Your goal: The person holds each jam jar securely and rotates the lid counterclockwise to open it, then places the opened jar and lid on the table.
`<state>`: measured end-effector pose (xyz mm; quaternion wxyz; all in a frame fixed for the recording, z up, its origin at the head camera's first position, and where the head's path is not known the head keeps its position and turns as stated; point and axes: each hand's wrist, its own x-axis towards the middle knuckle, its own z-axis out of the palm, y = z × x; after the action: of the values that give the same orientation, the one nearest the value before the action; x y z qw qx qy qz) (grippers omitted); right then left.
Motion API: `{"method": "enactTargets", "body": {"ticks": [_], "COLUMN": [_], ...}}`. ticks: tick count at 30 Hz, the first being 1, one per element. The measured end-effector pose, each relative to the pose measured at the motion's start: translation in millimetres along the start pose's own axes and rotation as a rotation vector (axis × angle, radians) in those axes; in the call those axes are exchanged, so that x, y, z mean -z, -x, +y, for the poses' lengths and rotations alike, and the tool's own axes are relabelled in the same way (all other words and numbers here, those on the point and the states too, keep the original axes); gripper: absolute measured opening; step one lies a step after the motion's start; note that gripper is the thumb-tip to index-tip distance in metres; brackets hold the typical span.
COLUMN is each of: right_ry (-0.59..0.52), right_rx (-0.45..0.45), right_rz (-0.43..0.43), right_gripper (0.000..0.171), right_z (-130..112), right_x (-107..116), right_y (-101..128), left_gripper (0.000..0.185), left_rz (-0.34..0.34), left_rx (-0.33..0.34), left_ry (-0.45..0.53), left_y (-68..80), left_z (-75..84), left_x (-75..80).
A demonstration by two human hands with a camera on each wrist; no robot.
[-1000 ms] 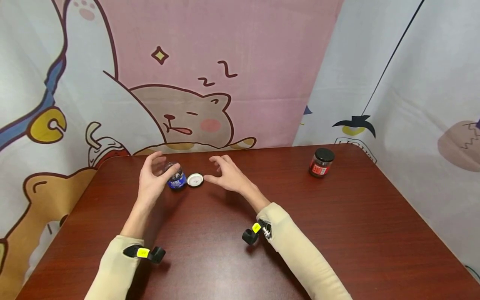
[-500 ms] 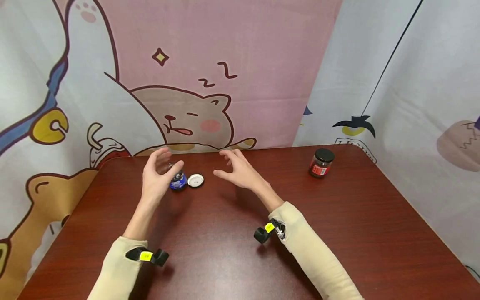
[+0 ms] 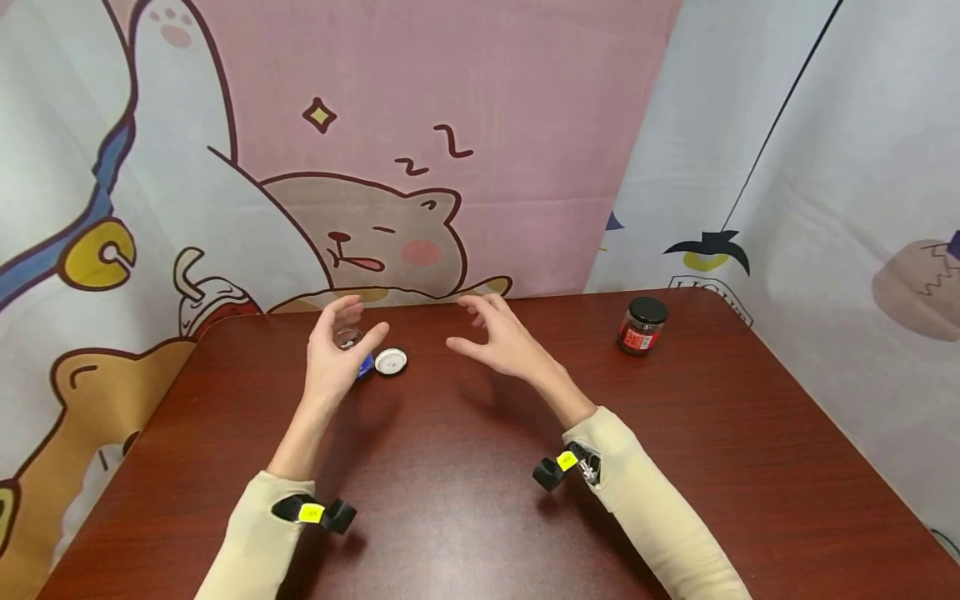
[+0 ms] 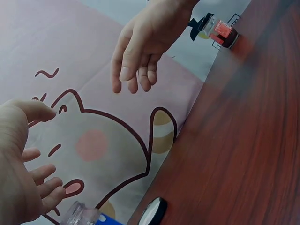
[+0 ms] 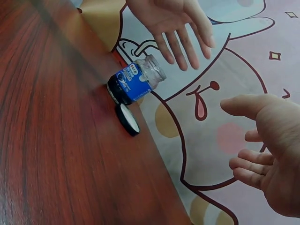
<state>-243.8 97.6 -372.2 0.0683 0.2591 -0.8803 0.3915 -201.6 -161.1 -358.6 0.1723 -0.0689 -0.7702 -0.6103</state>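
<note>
An uncapped glass jar with a blue label (image 5: 133, 83) stands upright near the table's back edge, dark contents at its bottom. Beside its base lies its black lid (image 3: 391, 362), white inner side up. My left hand (image 3: 337, 354) hovers in front of the jar, fingers loosely bent and holding nothing; in the head view it covers much of the jar. Off to the right of the lid, my right hand (image 3: 506, 342) is raised above the table with thumb and fingers apart, also holding nothing. The right wrist view shows the left hand (image 5: 176, 28) apart from the jar.
A second jar (image 3: 642, 326), with a black lid on and a red label, stands at the back right of the brown table (image 3: 465, 467). A printed cloth (image 3: 525, 167) hangs right behind the table's back edge.
Both hands have shifted to the right, the right hand moving away from the lid. My left hand now covers more of the blue-labelled jar. Jars and lid have stayed put.
</note>
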Motion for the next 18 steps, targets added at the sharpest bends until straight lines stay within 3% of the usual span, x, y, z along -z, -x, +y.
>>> {"method": "enactTargets", "body": {"ticks": [6, 18], "right_ry": [0.011, 0.059], "right_rx": [0.025, 0.039], "right_rz": [0.021, 0.013], "right_gripper": [0.066, 0.069], "right_z": [-1, 4], "right_x": [9, 21], "right_y": [5, 17], "left_gripper": [0.055, 0.061], "left_rz": [-0.024, -0.087], "left_rx": [-0.031, 0.001], "left_ry": [-0.013, 0.009], "left_y": [-3.0, -0.4], "left_z": [-19.2, -20.2], "left_x": [-12.1, -40.5]}}
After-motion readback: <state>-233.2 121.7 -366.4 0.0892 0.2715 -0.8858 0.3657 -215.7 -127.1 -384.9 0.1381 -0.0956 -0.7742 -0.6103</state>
